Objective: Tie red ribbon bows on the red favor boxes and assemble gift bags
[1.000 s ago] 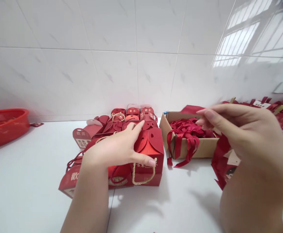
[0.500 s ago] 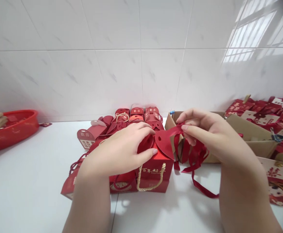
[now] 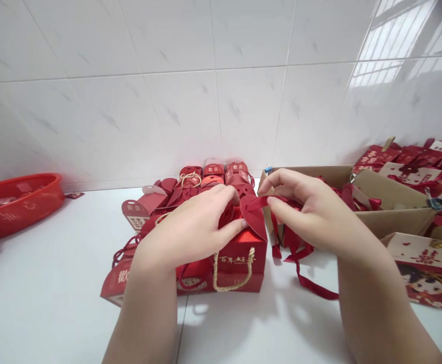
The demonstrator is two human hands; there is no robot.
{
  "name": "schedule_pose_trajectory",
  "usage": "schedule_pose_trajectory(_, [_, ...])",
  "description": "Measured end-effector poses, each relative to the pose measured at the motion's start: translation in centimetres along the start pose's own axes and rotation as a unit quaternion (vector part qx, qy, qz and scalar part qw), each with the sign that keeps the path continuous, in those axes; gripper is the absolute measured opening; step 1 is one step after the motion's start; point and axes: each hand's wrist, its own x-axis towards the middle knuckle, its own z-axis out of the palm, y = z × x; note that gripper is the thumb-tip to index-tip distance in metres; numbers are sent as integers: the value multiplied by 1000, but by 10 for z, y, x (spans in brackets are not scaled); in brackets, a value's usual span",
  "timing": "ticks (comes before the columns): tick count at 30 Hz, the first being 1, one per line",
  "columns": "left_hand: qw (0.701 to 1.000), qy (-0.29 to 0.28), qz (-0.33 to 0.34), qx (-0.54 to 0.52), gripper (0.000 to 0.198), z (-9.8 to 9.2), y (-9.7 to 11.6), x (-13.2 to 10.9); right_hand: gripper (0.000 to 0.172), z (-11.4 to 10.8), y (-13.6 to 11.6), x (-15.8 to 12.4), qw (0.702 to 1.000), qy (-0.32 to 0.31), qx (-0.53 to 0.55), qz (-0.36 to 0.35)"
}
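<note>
A red paper gift box (image 3: 239, 272) with gold lettering and a gold rope handle stands in front of me. Its rounded top flaps are partly raised. My left hand (image 3: 202, 225) lies over the top, its curled fingers and thumb around the left flap. A red ribbon (image 3: 315, 288) meets the slot of the right flap (image 3: 255, 220), and my right hand (image 3: 300, 202) pinches it between thumb and fingers just beside that slot. The ribbon's loose tail trails down onto the white surface. My fingertips partly hide the slot and the left flap.
Several small red boxes (image 3: 212, 171) crowd behind my left hand, up to the tiled wall. A cardboard carton (image 3: 395, 222) holding red ribbon stands at the right. Red and white printed boxes (image 3: 426, 273) are beyond and before it. A red plastic basin (image 3: 19, 212) is far left.
My right hand has come left and closer to the box, and the ribbon now meets the right flap at its slot. The view has shifted slightly. My left hand stays on the box.
</note>
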Motion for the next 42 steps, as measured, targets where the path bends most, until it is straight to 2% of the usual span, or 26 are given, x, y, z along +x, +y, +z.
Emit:
schedule_pose_trajectory(4, [1000,9,14,-19,20,0,4,3,11,2,1,0,1000,-27,4,10])
schedule_pose_trajectory(14, [989,109,-9,-101,18,2,12,6,12,-3,4,-2,997,-72,10,33])
schedule_pose_trajectory(16, [984,136,-12,-114,17,3,13,7,15,-3,6,-1,999,-51,-9,11])
schedule_pose_trajectory(19, [970,196,-19,-141,14,5,17,8,24,-1,8,4,999,24,-23,-29])
schedule_pose_trajectory(21, [953,249,-41,-169,12,7,21,10,30,3,9,8,999,39,16,-34])
schedule_pose_trajectory(23, [933,293,-60,-200,9,8,25,12,35,8,9,12,997,12,77,-30])
schedule_pose_trajectory(27, [917,329,-59,-219,10,7,26,12,31,14,10,16,981,-32,189,-21])
schedule_pose_trajectory(28, [918,328,-69,-213,11,5,25,10,29,15,11,17,976,-25,214,-17])
schedule_pose_trajectory(30, [934,283,-100,-192,18,1,20,5,27,13,13,17,967,13,253,-15])
schedule_pose_trajectory(32, [960,195,-128,-155,30,-3,13,-2,26,9,14,16,960,81,269,-15])
schedule_pose_trajectory(35, [986,77,-125,-76,51,-6,1,-11,19,-1,13,13,942,197,272,-20])
schedule_pose_trajectory(39, [995,17,-91,-21,52,-6,-5,-13,16,-12,10,8,909,308,271,-72])
schedule_pose_trajectory(42, [995,12,-86,-46,47,-4,-2,-10,21,-11,9,7,916,327,226,-56])
